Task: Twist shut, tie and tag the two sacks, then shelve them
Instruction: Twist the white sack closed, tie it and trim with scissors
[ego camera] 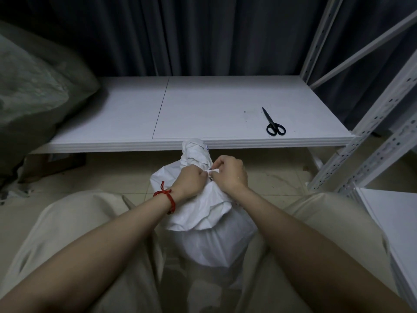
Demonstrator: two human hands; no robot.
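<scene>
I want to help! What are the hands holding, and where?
The left hand and right hand grip the white sack at its twisted neck.

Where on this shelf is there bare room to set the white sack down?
The shelf board is bare across its middle, between the grey sack at the left end and the scissors toward the right end. The left end, under that sack, is crowded.

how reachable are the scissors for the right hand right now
Probably yes: the scissors lie uncovered on the shelf ahead of the right hand, nothing between, though it pinches a white strip at the sack.
</scene>
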